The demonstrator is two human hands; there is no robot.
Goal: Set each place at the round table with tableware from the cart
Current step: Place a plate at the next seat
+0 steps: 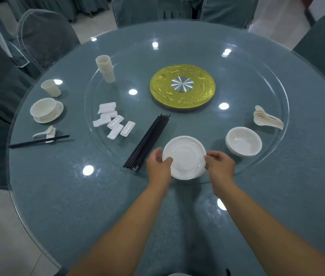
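Left hand (158, 163) and right hand (220, 164) grip opposite edges of the white plate (184, 157), fingers curled around its rim, at the near edge of the glass turntable (257, 76). Just left of the plate lies a bundle of black chopsticks (147, 141); to its right, a stack of bowls (243, 141). Farther out sit chopstick rests (113, 121), stacked spoons (267, 120) and stacked cups (105, 68). At far left one place is set: bowl on saucer (46, 109), cup (51, 88), spoon and chopsticks

Both hands (190, 168) forward (fingers curled)
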